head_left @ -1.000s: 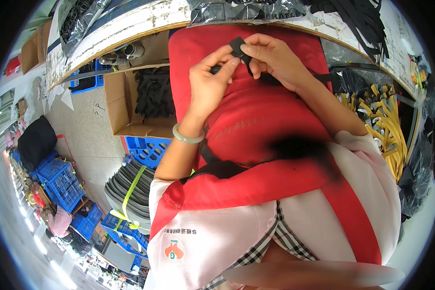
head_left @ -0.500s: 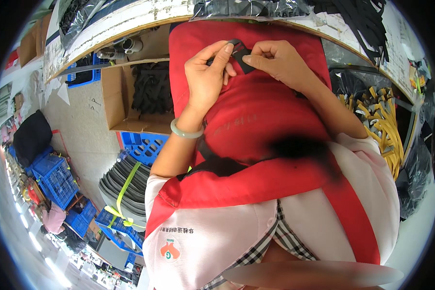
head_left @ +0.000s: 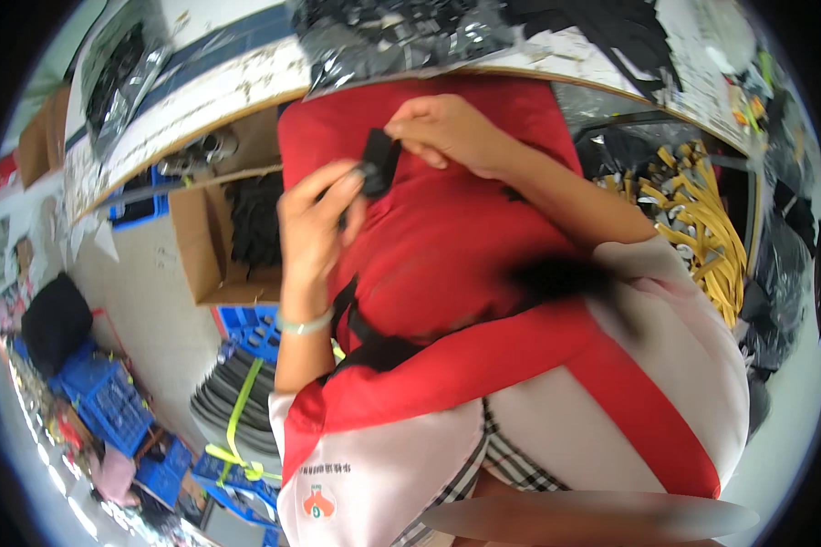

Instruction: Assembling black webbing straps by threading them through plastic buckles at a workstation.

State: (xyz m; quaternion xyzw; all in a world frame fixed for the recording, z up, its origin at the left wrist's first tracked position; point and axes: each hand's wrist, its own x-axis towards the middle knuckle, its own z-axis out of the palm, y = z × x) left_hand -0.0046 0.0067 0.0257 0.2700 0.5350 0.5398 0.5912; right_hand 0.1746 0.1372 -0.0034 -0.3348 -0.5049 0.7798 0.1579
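Note:
A short piece of black webbing [head_left: 382, 157] is stretched between my two hands over the red apron [head_left: 447, 246] on my lap. At its lower end is a small black plastic buckle [head_left: 371, 185], partly hidden by fingers and blurred. My left hand [head_left: 317, 214], with a pale bangle at the wrist, is closed on the buckle between thumb and fingers. Up and to the right, my right hand [head_left: 447, 135] pinches the upper end of the webbing, fingertips pressed together.
A white worktable [head_left: 246, 87] curves across the far side, bearing a clear bag of black parts [head_left: 401, 41] and black straps [head_left: 602, 41]. Left below it stands a cardboard box [head_left: 196, 246] of black pieces. Yellow straps [head_left: 711, 237] hang at right; blue crates [head_left: 109, 401] stand lower left.
Both hands have shifted left, the left one also lower. The webbing now stands more upright between them, the right hand at its top end. My view has turned slightly.

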